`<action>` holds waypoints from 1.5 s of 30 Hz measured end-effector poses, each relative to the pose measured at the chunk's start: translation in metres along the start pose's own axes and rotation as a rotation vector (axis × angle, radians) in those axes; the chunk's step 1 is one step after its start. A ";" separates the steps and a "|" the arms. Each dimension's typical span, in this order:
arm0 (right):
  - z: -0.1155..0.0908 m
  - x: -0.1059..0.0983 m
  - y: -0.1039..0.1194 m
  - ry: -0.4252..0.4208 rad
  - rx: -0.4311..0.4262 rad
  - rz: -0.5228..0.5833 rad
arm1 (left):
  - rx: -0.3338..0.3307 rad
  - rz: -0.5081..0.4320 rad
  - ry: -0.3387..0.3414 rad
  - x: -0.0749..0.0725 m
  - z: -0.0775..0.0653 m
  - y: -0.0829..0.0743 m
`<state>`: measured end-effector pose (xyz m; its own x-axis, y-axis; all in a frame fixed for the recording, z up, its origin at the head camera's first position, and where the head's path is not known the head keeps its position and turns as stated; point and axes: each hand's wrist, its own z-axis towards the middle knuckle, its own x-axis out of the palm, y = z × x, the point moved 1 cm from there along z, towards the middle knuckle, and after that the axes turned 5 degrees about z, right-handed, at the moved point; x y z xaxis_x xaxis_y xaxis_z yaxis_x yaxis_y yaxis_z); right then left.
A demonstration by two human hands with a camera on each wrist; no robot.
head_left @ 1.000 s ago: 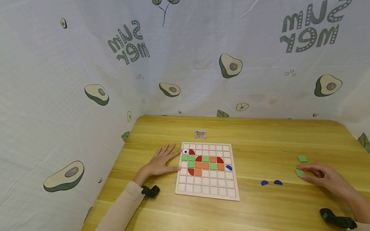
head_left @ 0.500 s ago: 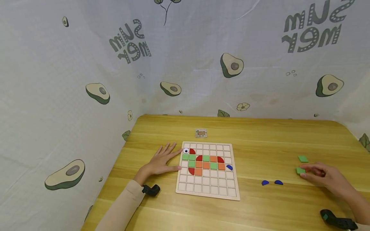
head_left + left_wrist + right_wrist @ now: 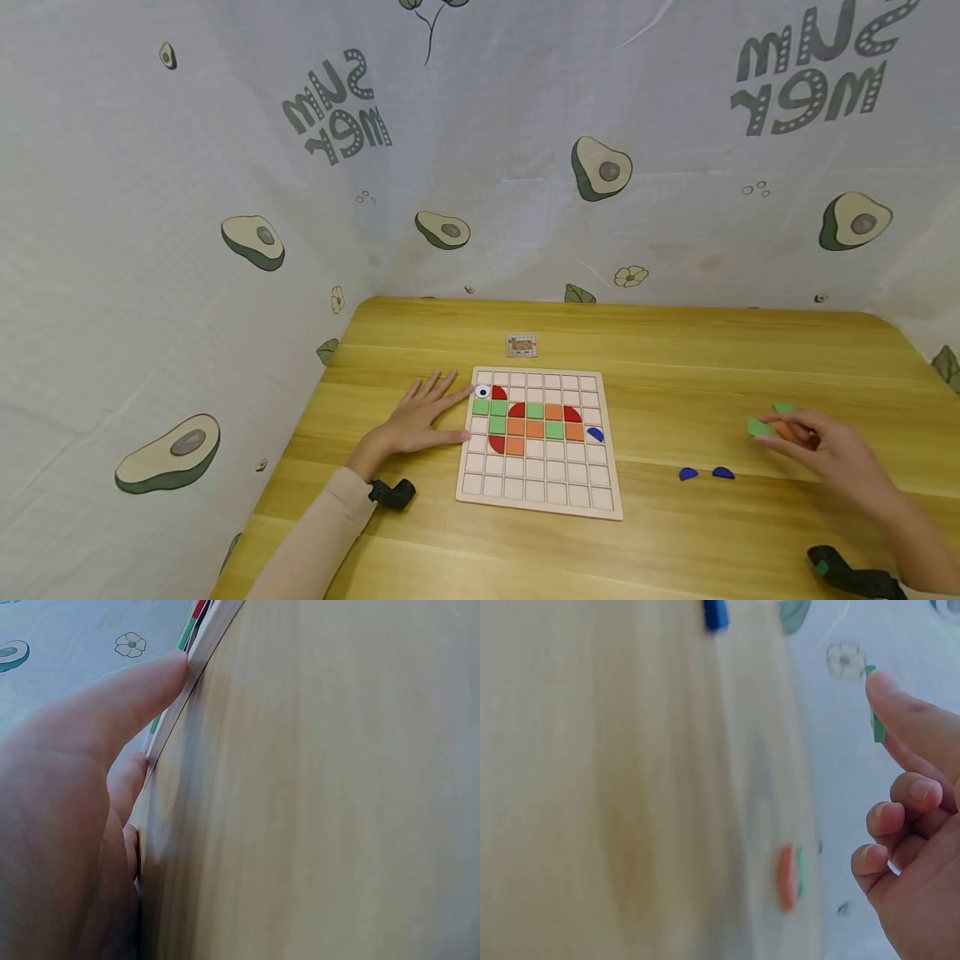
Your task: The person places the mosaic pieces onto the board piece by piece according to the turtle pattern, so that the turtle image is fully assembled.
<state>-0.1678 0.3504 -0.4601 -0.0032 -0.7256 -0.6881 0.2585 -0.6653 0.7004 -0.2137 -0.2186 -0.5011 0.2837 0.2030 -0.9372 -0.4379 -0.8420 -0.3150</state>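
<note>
My right hand (image 3: 832, 454) pinches a green square tile (image 3: 759, 427) between thumb and finger, lifted off the table. The tile shows edge-on (image 3: 878, 726) in the right wrist view, the other fingers curled beneath. Under that hand lie an orange piece (image 3: 787, 879) and another green tile (image 3: 782, 408). With fingers spread, my left hand (image 3: 418, 421) lies on the table, its thumb and index finger touching the left edge of a wooden grid board (image 3: 540, 477). Green, orange and red pieces, a round eye piece (image 3: 483, 392) and a blue half-round (image 3: 595, 434) sit on the board.
Two blue half-round pieces (image 3: 687, 474) lie between the board and my right hand. A small picture card (image 3: 522, 345) is behind the board. A white printed sheet (image 3: 510, 150) hangs at the back and left of the wooden table (image 3: 375, 550).
My right hand has raised the green tile off the table and moved left with it, away from where it lay over the orange piece. The left hand has stayed put.
</note>
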 end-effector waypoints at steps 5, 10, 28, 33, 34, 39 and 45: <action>0.007 0.011 0.024 -0.038 -0.089 0.049 | 0.000 -0.002 -0.003 0.001 0.000 0.000; 0.015 0.023 0.047 -0.043 -0.136 0.072 | -0.002 -0.001 -0.006 0.001 0.000 0.000; 0.041 0.090 0.113 0.034 -0.232 0.175 | 0.001 0.005 -0.005 0.002 0.001 0.002; 0.046 0.112 0.128 0.073 -0.214 0.236 | 0.000 0.005 -0.005 0.002 0.001 0.002; 0.046 0.116 0.130 0.080 -0.211 0.242 | -0.001 0.006 -0.006 0.002 0.000 0.002; 0.049 0.133 0.140 0.118 -0.198 0.269 | 0.007 -0.003 -0.014 0.001 0.000 0.001; 0.048 0.152 0.146 0.153 -0.176 0.313 | 0.017 -0.014 -0.012 -0.002 0.000 0.000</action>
<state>-0.1773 0.1342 -0.4529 0.2430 -0.8454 -0.4757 0.3862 -0.3655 0.8469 -0.2142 -0.2188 -0.4997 0.2798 0.2207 -0.9344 -0.4487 -0.8303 -0.3305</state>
